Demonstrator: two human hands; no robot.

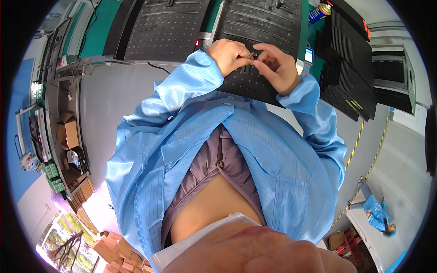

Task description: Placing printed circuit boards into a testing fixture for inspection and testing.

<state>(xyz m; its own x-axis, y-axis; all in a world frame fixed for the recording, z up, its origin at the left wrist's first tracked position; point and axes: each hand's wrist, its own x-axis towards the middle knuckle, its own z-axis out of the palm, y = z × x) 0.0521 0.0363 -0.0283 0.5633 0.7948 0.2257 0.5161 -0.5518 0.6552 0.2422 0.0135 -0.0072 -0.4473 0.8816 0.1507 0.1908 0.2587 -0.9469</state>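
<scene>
My left hand (229, 55) is closed in a pinch, thumb and forefinger pressed together at a small dark metal piece (254, 55). My right hand (278, 69) meets it from the other side, its thumb tip at the same spot and its forefinger arched above. The fingers cover most of the piece, so its kind cannot be made out. Both hands are over the near part of a black perforated plate (246, 34) with slots and rows of small holes.
Another black perforated plate (164, 34) lies to the left. A blue spray can (319, 13) and a small device with a lit screen (309, 55) stand at the right, beside black ribbed panels (348, 59). Cardboard boxes (119, 250) are piled at the lower left. Another person (378, 214) is far off at the right.
</scene>
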